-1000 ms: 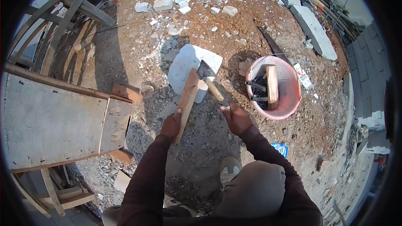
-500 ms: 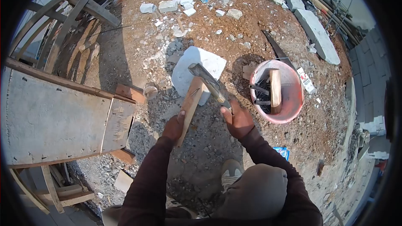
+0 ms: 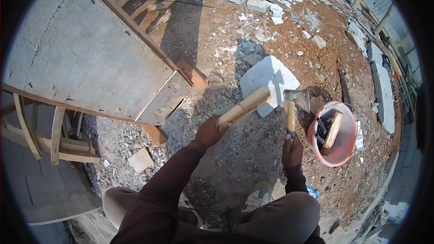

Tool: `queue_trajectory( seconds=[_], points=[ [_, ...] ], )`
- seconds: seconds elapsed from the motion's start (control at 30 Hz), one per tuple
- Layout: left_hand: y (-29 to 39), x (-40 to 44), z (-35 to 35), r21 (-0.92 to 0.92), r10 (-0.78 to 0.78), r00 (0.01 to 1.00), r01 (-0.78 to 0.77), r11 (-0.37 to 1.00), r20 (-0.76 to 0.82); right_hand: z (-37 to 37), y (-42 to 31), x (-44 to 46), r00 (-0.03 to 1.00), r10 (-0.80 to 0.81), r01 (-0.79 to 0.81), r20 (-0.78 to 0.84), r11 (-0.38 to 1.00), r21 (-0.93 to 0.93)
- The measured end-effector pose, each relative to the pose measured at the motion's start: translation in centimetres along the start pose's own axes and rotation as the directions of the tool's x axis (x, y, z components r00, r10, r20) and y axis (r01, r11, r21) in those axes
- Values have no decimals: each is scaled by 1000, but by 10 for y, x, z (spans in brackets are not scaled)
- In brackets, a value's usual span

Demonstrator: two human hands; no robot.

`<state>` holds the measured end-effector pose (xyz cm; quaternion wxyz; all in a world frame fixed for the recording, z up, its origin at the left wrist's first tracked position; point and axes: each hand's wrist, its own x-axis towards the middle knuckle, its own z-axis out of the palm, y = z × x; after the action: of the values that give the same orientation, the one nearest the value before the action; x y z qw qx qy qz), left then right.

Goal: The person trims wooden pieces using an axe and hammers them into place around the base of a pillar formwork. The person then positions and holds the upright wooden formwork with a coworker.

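Observation:
My left hand (image 3: 210, 130) is closed around the lower end of a short piece of wood (image 3: 246, 105). The wood slants up to the right, and its far end overlaps the white slab (image 3: 264, 79) on the ground; whether it touches the slab I cannot tell. My right hand (image 3: 292, 150) grips a hatchet (image 3: 297, 100) by its handle. Its metal head points away from me, to the right of the wood and apart from it. Near the hatchet stands a reddish bucket (image 3: 347, 154) with a wood block (image 3: 333, 133) and dark rods inside.
A large panel with a wooden edge (image 3: 86, 49) fills the left side. Curved timber pieces (image 3: 58, 131) lie below it. A saw blade (image 3: 344, 86) lies behind the bucket. White rubble (image 3: 257, 5) and a long pale block (image 3: 382, 97) lie farther off on gravelly soil.
The view has swung left, so the scene sits farther right. The hatchet has moved from over the wood to its right, its head turned broadside. The wood now tilts more to the right.

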<state>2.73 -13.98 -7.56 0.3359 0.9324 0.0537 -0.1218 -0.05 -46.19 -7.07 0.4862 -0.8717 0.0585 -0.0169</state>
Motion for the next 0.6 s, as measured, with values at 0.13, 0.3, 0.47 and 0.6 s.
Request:
queue_trajectory(
  seconds=[0.13, 0.3, 0.47, 0.6],
  points=[
    [-61, -31, -36, 228, 123, 925, -41, 973, -359, 18, -1, -12, 997, 74, -75, 13, 989, 130],
    [-113, -52, -73, 333, 116, 830, 88, 939, -545, 34, -3, -24, 983, 85, -98, 164, 992, 77],
    [-106, -57, -84, -407, -254, 965, 206, 890, -67, 46, -37, -27, 944, 143, -200, 298, 965, 170],
    [-99, -43, -79, -528, -108, 970, 209, 823, 216, 57, -84, 12, 961, 23, -129, 276, 920, 371]
  ],
)
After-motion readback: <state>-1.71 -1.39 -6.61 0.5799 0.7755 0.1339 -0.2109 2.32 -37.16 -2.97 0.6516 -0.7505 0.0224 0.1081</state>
